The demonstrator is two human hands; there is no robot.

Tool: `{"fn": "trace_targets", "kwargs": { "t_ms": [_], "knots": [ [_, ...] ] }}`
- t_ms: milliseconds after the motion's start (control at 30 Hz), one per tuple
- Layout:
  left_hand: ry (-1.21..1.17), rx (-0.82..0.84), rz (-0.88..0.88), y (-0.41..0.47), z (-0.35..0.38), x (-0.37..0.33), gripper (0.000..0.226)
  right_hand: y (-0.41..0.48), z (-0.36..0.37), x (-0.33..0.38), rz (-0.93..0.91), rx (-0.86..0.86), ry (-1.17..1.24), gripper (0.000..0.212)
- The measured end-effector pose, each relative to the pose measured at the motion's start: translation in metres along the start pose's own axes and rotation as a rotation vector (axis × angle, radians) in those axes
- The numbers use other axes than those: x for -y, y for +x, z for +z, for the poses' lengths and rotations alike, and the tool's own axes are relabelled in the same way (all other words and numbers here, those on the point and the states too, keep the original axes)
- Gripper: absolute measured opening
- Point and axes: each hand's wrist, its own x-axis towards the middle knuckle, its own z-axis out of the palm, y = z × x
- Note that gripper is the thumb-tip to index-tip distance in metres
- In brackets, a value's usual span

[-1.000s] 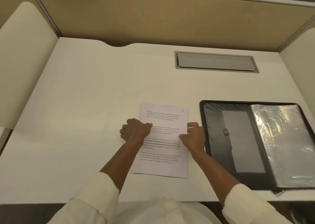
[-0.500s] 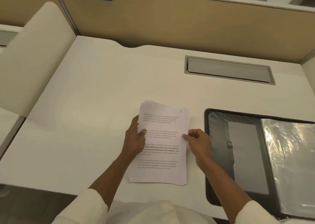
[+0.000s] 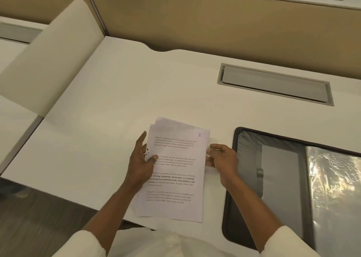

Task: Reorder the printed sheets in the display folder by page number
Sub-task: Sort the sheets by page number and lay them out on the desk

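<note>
The left hand point(image 3: 139, 165) grips the sheets point(image 3: 175, 170) at their left edge, thumb on top and fingers stretched along the side. The right hand point(image 3: 224, 161), loosely curled, touches the right edge; whether it pinches is unclear. Top sheet marked 8. The stack lies on the white desk point(image 3: 117, 100), just left of the open folder point(image 3: 273, 178), facing a tan partition point(image 3: 195, 22).

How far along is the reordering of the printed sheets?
Done: the stack of sheets lies outside the open display folder, on the desk. In hand: the left hand pinches it, page 8 on top; fingers of the right hand touch its edge. Left: sorting by number, refilling the sleeves.
</note>
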Motion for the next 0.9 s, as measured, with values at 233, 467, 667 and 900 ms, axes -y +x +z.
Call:
{"fn": "trace_targets", "kwargs": {
  "t_ms": [233,467,667,900],
  "knots": [
    [-0.010,0.014,-0.049,0.015,-0.007,0.004,0.052,0.004,0.008,0.006,-0.007,0.109,-0.055,0.010],
    [0.126,0.020,-0.022,0.038,-0.006,0.001,0.045,0.005,0.027,-0.010,-0.231,-0.047,-0.287,0.012],
    [0.755,-0.124,0.442,0.039,0.010,-0.018,0.059,-0.017,0.052,-0.022,-0.443,-0.295,-0.484,0.012],
    [0.234,0.381,0.002,0.028,0.065,-0.050,0.046,-0.042,0.073,-0.040,-0.826,-0.329,-0.541,0.016]
  ]
}}
